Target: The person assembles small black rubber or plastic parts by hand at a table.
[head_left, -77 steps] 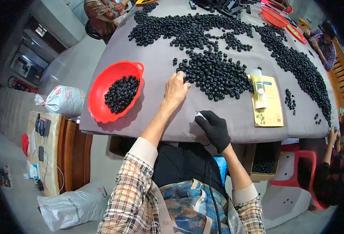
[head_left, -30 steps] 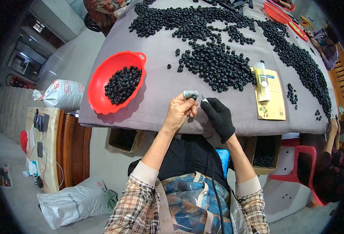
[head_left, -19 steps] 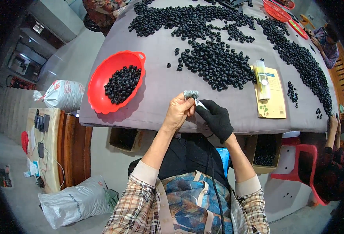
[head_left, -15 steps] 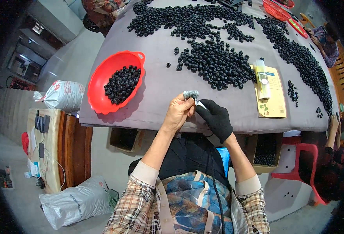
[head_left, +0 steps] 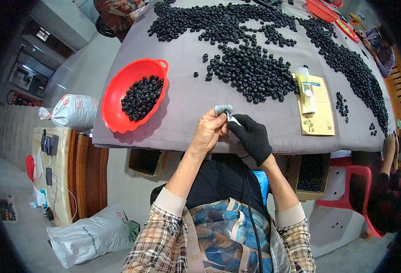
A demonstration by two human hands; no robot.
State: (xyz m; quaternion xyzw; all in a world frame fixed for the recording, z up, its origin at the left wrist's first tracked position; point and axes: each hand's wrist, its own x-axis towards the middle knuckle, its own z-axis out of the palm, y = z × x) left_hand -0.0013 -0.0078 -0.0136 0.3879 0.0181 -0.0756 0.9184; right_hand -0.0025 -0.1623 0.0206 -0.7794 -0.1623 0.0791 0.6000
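Observation:
My left hand [head_left: 208, 129] is bare and closed in a pinch just in front of the table's near edge. At its fingertips is a small speckled grey piece of cloth-like material [head_left: 223, 109]; whether it wraps a finger or is pinched, I cannot make out. My right hand [head_left: 253, 139], in a black glove, is closed against the left fingers. A small white strip [head_left: 232, 119] shows between the two hands, gripped by the right fingers. A pile of small black ring-shaped pieces [head_left: 255, 75] lies beyond my hands, and a red bowl [head_left: 111, 102] to the left holds more.
A clear container [head_left: 307, 98] rests on a yellow booklet [head_left: 325, 109] at the right. More black pieces spread across the grey-covered table [head_left: 182, 104]. Boxes [head_left: 309, 177] stand below its edge. A red chair [head_left: 362, 182] and other people are at the right; white sacks [head_left: 89, 236] stand left.
My hands stay almost in place, with the grey piece and white strip still between them. The whole view has shifted very slightly.

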